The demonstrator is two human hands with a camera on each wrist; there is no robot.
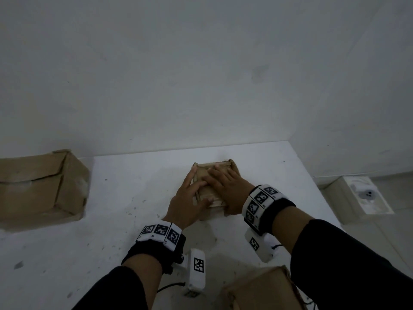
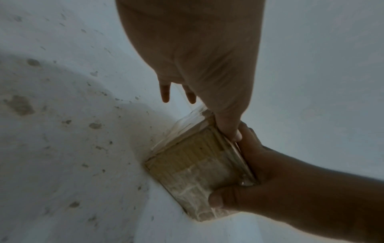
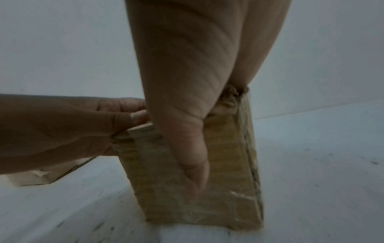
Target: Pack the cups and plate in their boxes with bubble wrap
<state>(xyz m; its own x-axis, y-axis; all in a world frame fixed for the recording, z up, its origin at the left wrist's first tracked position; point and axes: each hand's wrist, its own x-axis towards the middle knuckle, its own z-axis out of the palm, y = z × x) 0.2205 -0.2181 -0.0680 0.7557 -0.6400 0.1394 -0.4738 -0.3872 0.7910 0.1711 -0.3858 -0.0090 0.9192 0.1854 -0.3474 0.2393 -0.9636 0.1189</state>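
A small taped cardboard box (image 1: 220, 168) stands mid-table with its top flaps folded down. My left hand (image 1: 185, 204) lies over its left half, fingers straight across the flaps and thumb pressing the near top edge. My right hand (image 1: 225, 186) covers the right half, fingers flat on top. In the right wrist view its thumb (image 3: 193, 164) runs down the near wall of the box (image 3: 228, 164), gripping it. The left wrist view shows the box (image 2: 193, 164) with the left thumb (image 2: 228, 129) on its top corner. No cups, plate or bubble wrap are visible.
A larger cardboard box (image 1: 40, 186) sits at the table's left, its flaps nearly closed. Another cardboard box (image 1: 261, 289) stands at the near edge under my right forearm. The white table (image 1: 134, 186) meets a wall behind. Right of the table, a white carton (image 1: 362, 193) lies on the floor.
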